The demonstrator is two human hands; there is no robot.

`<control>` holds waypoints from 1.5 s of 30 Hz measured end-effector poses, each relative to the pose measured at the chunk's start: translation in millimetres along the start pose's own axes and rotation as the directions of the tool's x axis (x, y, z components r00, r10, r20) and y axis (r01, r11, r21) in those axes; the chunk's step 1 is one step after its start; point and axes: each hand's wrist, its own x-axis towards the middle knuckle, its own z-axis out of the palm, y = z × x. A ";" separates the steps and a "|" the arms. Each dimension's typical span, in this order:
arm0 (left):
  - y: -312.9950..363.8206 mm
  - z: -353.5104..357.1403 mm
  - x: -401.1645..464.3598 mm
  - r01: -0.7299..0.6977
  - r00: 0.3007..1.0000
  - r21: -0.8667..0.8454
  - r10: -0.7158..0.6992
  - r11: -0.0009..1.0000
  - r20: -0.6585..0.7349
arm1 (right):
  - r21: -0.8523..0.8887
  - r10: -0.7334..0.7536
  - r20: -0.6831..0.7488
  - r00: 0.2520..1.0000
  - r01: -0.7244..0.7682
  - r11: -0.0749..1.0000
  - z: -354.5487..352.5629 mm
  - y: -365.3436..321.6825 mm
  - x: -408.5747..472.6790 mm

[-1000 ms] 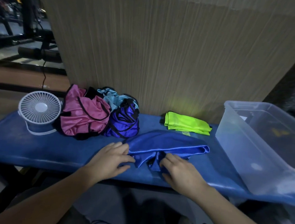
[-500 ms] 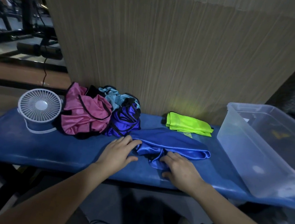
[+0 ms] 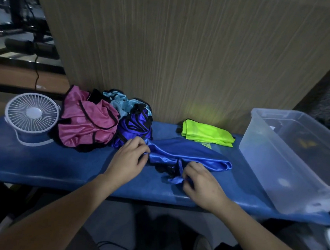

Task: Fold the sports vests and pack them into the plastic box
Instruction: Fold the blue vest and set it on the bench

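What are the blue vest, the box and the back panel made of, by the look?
Blue vest: thin glossy synthetic, probably polyester; satin sheen, soft folds.
Plastic box: translucent frosted plastic, apparently rigid; the bench shows dimly through its wall.
Back panel: matte wood-grain surface, fine vertical streaks; laminate or veneer, cannot tell which.

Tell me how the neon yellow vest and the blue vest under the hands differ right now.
The neon yellow vest is folded into a compact flat stack; the blue vest is only partly folded, with a loose end near the front edge. No hand touches the yellow vest, while the left hand and the right hand both grip the blue one. Yellow lies nearer the wall, blue nearer the person. Both lie on the blue bench, outside the plastic box.
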 end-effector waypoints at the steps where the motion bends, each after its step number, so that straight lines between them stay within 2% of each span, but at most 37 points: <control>1: 0.8 -1.2 -1.0 -0.007 1.000 -0.009 0.007 1.000 0.003 | 0.101 0.065 -0.043 0.997 -0.061 0.993 -4.9 -2.8 -0.2; 4: 2.6 -3.5 -4.9 -0.025 0.999 -0.018 0.025 1.000 0.032 | 0.438 0.271 -0.113 0.956 -0.197 0.877 -16.4 -5.2 -0.3; 8: 16.9 -8.1 -8.2 -0.041 0.991 -0.042 0.046 0.998 0.128 | 0.721 0.419 -0.129 0.899 -0.205 0.662 -33.8 -15.4 3.4; 13: 39.0 -2.4 -8.7 -0.142 0.973 -0.083 0.155 0.986 0.171 | 0.864 0.429 -0.057 0.902 -0.171 0.473 -44.5 -28.6 11.1; 15: 37.0 3.2 -7.3 -0.174 0.953 -0.039 0.178 0.984 0.243 | 0.926 0.414 -0.019 0.910 -0.140 0.350 -52.6 -32.3 13.1; 18: 24.0 9.7 -4.3 -0.134 0.944 0.040 0.115 0.990 0.310 | 0.985 0.434 0.019 0.901 -0.091 0.146 -80.0 -36.9 13.8; 21: 11.0 11.9 -0.6 -0.029 0.950 0.077 0.003 0.997 0.313 | 0.996 0.420 0.040 0.907 -0.068 0.052 -108.3 -35.5 8.5; 24: 5.1 14.9 4.6 0.071 0.948 0.028 -0.077 0.997 0.310 | 0.999 0.376 0.010 0.927 -0.028 0.042 -128.3 -37.3 5.5; 26: 8.2 13.0 9.8 0.212 0.946 -0.124 -0.171 0.969 0.277 | 0.995 0.360 -0.015 0.933 -0.021 0.096 -134.8 -38.4 7.3; 28: 12.1 8.2 15.8 0.355 0.918 -0.274 -0.277 0.894 0.283 | 0.990 0.372 -0.020 0.928 -0.033 0.136 -136.6 -36.3 10.4; 31: 17.2 -1.4 24.2 0.473 0.880 -0.476 -0.376 0.741 0.290 | 0.985 0.398 -0.026 0.917 -0.043 0.165 -134.9 -28.5 13.0; 33: 19.4 -4.0 27.1 0.541 0.841 -0.520 -0.442 0.661 0.313 | 0.987 0.431 -0.043 0.901 -0.028 0.157 -132.3 -22.4 15.3; 35: 18.1 -5.9 27.3 0.583 0.812 -0.500 -0.473 0.640 0.342 | 0.989 0.477 -0.067 0.877 -0.005 0.147 -129.2 -17.5 18.3; 38: 11.0 -8.7 22.7 0.570 0.821 -0.464 -0.439 0.678 0.366 | 0.991 0.515 -0.068 0.855 -0.002 0.134 -121.6 -15.4 23.8; 42: 13.4 -20.0 20.3 0.434 0.876 -0.413 -0.268 0.801 0.400 | 0.990 0.504 -0.041 0.863 -0.034 0.139 -108.0 -20.6 31.0; 45: 24.1 -36.8 20.1 0.384 0.831 -0.409 -0.116 0.828 0.545 | 0.983 0.465 -0.028 0.885 -0.061 0.175 -98.5 -28.9 35.1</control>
